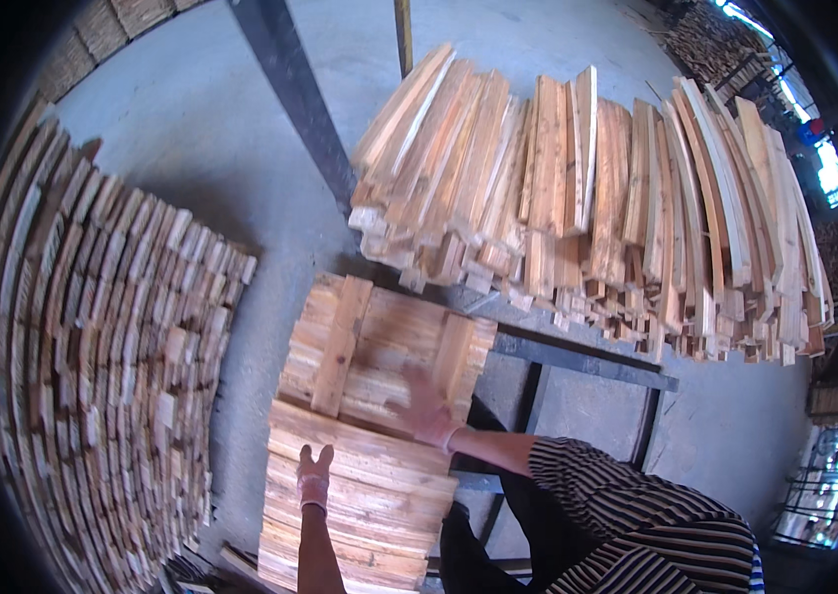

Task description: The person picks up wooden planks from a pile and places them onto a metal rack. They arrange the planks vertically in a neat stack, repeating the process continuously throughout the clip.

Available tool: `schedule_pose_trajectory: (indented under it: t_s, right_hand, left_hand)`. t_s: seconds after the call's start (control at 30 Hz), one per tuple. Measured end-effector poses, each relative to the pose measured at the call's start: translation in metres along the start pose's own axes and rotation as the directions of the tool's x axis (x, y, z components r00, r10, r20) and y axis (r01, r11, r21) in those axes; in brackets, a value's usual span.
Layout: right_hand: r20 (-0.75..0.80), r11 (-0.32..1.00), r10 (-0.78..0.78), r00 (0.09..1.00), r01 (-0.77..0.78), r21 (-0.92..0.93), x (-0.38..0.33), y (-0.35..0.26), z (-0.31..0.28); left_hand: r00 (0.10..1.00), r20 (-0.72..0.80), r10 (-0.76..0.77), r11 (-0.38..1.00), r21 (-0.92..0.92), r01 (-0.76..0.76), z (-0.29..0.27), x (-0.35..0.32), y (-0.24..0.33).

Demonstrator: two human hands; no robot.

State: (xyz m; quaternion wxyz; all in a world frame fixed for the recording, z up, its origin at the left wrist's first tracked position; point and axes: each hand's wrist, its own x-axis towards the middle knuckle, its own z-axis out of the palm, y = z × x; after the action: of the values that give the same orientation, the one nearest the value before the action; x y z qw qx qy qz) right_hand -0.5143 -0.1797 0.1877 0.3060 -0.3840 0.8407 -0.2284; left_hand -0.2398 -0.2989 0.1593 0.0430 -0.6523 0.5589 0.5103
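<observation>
My left hand (314, 477), in a pale glove, is over the near stack of planks (379, 495) with its fingers apart and nothing in them. Farther forward, my right hand (426, 408), gloved too and a little blurred, spreads its fingers over the far stack of planks (394, 342). It holds nothing; whether it touches the wood I cannot tell. Across that far stack lie two crosswise strips: a left strip (342, 346) and a right strip (453, 356), close to my right hand.
A large pile of loose boards (558, 188) stands ahead to the right. To the left rises a wide stack of lumber (122, 346) with board ends showing. A dark metal beam (290, 94) crosses above the concrete floor (181, 119). Dark metal framing (587, 358) extends right of the planks.
</observation>
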Motion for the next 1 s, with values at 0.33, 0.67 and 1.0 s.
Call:
schedule_pose_trajectory:
  t_s: [0.33, 0.67, 1.0]
  right_hand:
    - [-0.35, 0.871, 0.49, 0.798, -0.431, 0.236, 0.253, 0.004, -0.3]
    - [0.148, 0.625, 0.442, 0.885, -0.422, 0.657, 0.253, 0.038, -0.349]
    - [-0.116, 0.327, 0.073, 0.991, 0.087, 0.941, 0.157, 0.069, -0.344]
  left_hand:
    - [0.738, -0.046, 0.673, 0.731, -0.111, -0.673, 0.085, -0.01, 0.375]
    - [0.772, 0.119, 0.624, 0.589, 0.578, -0.565, 0.091, 0.11, 0.547]
    - [0.734, 0.341, 0.587, 0.786, -0.456, -0.417, 0.079, 0.009, 0.568]
